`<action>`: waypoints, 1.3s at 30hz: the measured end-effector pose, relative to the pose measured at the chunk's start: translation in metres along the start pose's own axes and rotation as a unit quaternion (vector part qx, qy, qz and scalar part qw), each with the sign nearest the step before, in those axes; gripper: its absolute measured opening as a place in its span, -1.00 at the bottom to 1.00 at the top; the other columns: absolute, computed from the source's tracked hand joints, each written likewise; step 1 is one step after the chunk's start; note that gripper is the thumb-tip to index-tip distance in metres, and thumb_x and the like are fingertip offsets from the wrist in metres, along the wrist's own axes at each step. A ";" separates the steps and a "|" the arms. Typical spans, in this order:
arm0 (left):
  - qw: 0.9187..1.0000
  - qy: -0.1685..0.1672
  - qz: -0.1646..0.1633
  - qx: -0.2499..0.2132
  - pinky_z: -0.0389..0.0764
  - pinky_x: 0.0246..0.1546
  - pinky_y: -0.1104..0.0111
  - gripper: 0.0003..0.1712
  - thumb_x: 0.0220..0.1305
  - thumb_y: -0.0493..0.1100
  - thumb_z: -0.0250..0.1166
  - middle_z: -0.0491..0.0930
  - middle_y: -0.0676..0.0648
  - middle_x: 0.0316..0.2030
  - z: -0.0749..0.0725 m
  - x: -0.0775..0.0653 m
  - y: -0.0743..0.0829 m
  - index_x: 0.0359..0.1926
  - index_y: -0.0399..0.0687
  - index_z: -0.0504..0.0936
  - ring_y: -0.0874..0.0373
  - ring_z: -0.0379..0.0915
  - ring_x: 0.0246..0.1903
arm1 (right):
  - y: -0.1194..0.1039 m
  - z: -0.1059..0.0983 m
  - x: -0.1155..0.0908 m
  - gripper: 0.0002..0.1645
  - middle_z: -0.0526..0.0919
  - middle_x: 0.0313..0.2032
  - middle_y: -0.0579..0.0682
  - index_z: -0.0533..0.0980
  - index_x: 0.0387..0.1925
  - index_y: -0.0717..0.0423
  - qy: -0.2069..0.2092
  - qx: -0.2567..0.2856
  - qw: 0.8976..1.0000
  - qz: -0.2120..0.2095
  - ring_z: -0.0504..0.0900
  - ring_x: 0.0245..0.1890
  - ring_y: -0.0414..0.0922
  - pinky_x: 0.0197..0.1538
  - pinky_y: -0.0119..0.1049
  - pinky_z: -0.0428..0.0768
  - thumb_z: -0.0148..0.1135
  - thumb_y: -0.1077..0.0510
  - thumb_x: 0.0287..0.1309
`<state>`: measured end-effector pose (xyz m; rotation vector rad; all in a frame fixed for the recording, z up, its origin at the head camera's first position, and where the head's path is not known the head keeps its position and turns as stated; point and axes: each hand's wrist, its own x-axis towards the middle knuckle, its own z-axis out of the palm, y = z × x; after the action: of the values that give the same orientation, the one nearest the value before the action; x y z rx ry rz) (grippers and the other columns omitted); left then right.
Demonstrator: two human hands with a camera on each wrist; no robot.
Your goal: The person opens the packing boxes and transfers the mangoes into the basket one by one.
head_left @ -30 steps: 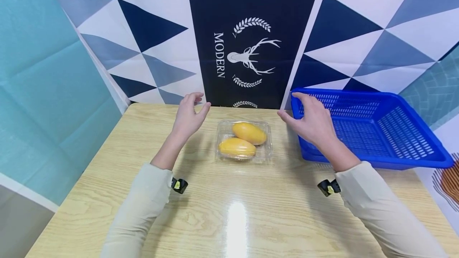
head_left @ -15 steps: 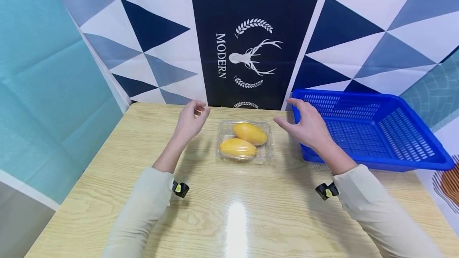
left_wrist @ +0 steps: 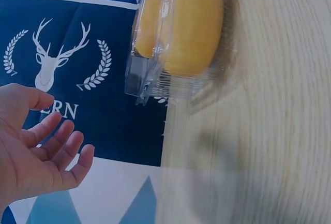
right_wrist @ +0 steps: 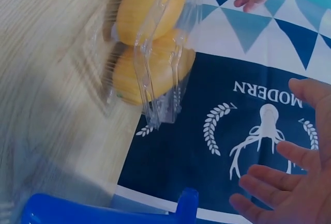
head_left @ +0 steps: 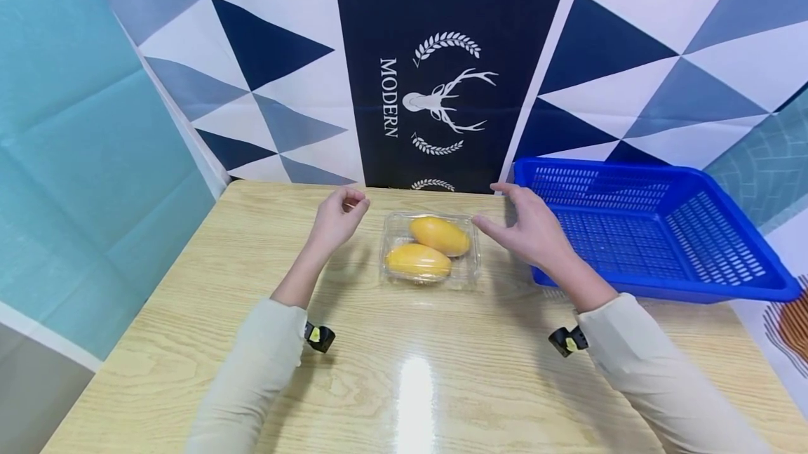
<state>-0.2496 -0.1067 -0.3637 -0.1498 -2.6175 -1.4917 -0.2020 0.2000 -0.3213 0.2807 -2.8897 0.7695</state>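
A lidded clear plastic container with two yellow mangoes inside sits on the wooden table. To its left, my left hand hovers with loosely bent fingers, holding nothing; the left wrist view shows those fingers spread apart. My right hand is held above the table, between the container and a blue plastic basket. Its thumb and fingers stand apart with nothing between them. In the right wrist view, the fingers are clear of the container's plastic lid.
The blue basket stands at the table's right side, its slotted walls and floor visible. A patterned cloth with a deer print hangs behind the table. A pale blue sheet hangs on the left.
My right hand has moved left, away from the basket and toward the container. My left hand has come slightly down and nearer, its fingers drawing closer to the thumb. The container has stayed put.
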 end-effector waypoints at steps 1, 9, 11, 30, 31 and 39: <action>1.000 -0.003 -0.005 -0.001 0.48 -0.15 0.30 -0.70 0.28 -0.09 0.14 0.55 -0.15 -0.20 0.000 0.000 -0.001 -0.11 -0.21 0.53 0.02 0.45 -0.19 | 0.000 0.000 0.000 -0.08 0.34 0.24 0.27 0.24 0.31 0.10 -0.002 -0.001 1.000 0.000 0.26 0.27 0.21 0.25 0.18 0.27 0.14 -0.36 0.09; 0.999 -0.015 -0.036 -0.010 0.47 -0.17 0.31 -0.69 0.29 -0.07 0.13 0.54 -0.16 -0.17 0.003 0.001 -0.009 -0.08 -0.18 0.52 0.01 0.45 -0.16 | -0.004 0.005 0.000 -0.12 0.35 0.24 0.23 0.25 0.30 0.02 -0.014 0.003 1.000 0.009 0.29 0.25 0.18 0.22 0.18 0.32 0.14 -0.37 0.08; 0.999 -0.022 -0.045 -0.012 0.48 -0.17 0.30 -0.69 0.29 -0.06 0.13 0.53 -0.16 -0.16 0.003 0.001 -0.011 -0.07 -0.17 0.52 0.01 0.44 -0.14 | -0.003 0.007 0.000 -0.12 0.36 0.23 0.22 0.26 0.30 0.03 -0.016 0.004 1.000 0.006 0.30 0.25 0.17 0.22 0.18 0.33 0.14 -0.37 0.08; 0.980 -0.083 -0.131 -0.126 0.62 -0.09 0.08 -0.67 0.32 -0.13 0.09 0.48 -0.19 -0.11 0.017 -0.005 -0.025 -0.01 -0.27 0.47 0.12 0.42 -0.27 | -0.008 0.034 -0.002 -0.18 0.39 0.25 0.15 0.32 0.25 0.08 -0.039 0.027 0.997 -0.053 0.29 0.29 0.14 0.28 0.11 0.28 0.21 -0.28 0.08; 0.978 -0.089 -0.137 -0.129 0.61 -0.09 0.08 -0.67 0.32 -0.12 0.09 0.48 -0.21 -0.08 0.018 -0.006 -0.026 -0.01 -0.26 0.47 0.10 0.43 -0.25 | -0.009 0.036 -0.002 -0.20 0.40 0.24 0.15 0.33 0.24 0.10 -0.038 0.030 0.997 -0.058 0.30 0.29 0.13 0.29 0.09 0.28 0.22 -0.25 0.08; 0.972 -0.119 -0.151 -0.138 0.64 -0.13 0.12 -0.67 0.35 -0.13 0.06 0.46 -0.22 -0.05 0.027 -0.009 -0.030 0.01 -0.26 0.45 -0.03 0.51 -0.16 | -0.013 0.049 -0.003 -0.24 0.45 0.19 0.16 0.38 0.18 0.12 -0.032 0.035 0.996 -0.082 0.36 0.24 0.13 0.26 0.07 0.34 0.29 -0.20 0.03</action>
<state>-0.2465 -0.0993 -0.4046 0.0526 -2.6922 -2.0573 -0.2007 0.1645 -0.3571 0.5528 -2.8574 0.8472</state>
